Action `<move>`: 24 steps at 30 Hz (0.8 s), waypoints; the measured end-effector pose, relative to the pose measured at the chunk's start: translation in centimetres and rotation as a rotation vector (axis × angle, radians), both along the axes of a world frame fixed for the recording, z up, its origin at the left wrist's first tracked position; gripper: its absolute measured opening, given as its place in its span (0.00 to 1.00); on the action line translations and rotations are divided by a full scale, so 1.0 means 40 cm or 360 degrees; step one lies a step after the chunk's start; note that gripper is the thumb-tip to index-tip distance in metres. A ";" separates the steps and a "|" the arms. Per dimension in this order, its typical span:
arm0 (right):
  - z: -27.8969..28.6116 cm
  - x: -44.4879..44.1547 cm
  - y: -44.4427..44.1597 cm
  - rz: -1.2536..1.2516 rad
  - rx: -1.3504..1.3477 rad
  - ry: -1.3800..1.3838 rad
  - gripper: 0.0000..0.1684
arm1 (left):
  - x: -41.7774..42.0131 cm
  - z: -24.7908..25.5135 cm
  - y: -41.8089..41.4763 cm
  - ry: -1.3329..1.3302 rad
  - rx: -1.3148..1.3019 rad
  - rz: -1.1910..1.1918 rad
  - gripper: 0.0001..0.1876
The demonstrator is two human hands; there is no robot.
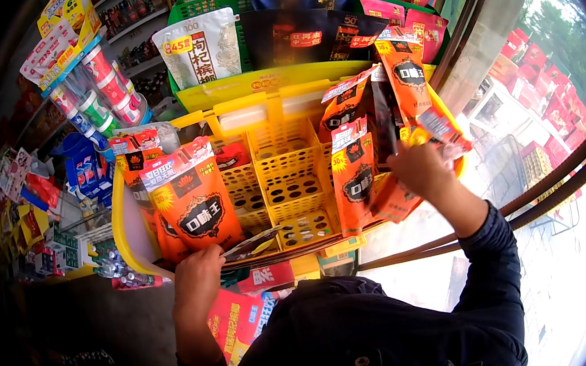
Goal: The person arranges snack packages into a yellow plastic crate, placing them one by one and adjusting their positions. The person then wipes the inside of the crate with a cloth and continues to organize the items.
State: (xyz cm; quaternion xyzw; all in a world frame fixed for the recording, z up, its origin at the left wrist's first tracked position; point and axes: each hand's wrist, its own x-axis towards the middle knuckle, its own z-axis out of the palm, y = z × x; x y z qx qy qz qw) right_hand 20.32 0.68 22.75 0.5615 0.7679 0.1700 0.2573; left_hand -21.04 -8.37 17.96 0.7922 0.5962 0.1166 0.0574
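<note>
Before me is a yellow plastic display rack (292, 170) divided into perforated compartments. My left hand (200, 276) is at its near left edge, fingers curled by the bottom of an orange snack pouch (197, 208); whether it grips the pouch or the rim is unclear. Behind that pouch stand more orange ones. Over the right compartments, my right hand (421, 168) is closed on an orange pouch (398, 199), whose upper part seems to stick out past the fingers. An upright orange pouch (356, 185) stands just left of that hand, and another orange pouch (404, 74) rises behind it.
White (201, 54), dark (284, 41) and pink pouches (426, 32) stand in a green basket behind the rack. Plastic canisters (109, 84) hang in a pack at the left, near a blue box (87, 163). A window frame (557, 178) runs along the right.
</note>
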 end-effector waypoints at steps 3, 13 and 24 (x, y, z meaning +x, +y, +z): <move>-0.187 -0.001 0.034 0.0411 0.0279 0.0305 0.07 | 0.005 0.011 0.012 -0.0034 0.0005 0.0052 0.05; -0.236 -0.021 -0.006 0.0399 0.0368 0.0455 0.35 | 0.030 0.061 0.022 -0.0411 0.0179 0.0155 0.08; -0.187 0.058 -0.056 0.0464 0.0455 0.1442 0.36 | 0.072 0.065 0.053 -0.1618 0.1015 -0.0050 0.11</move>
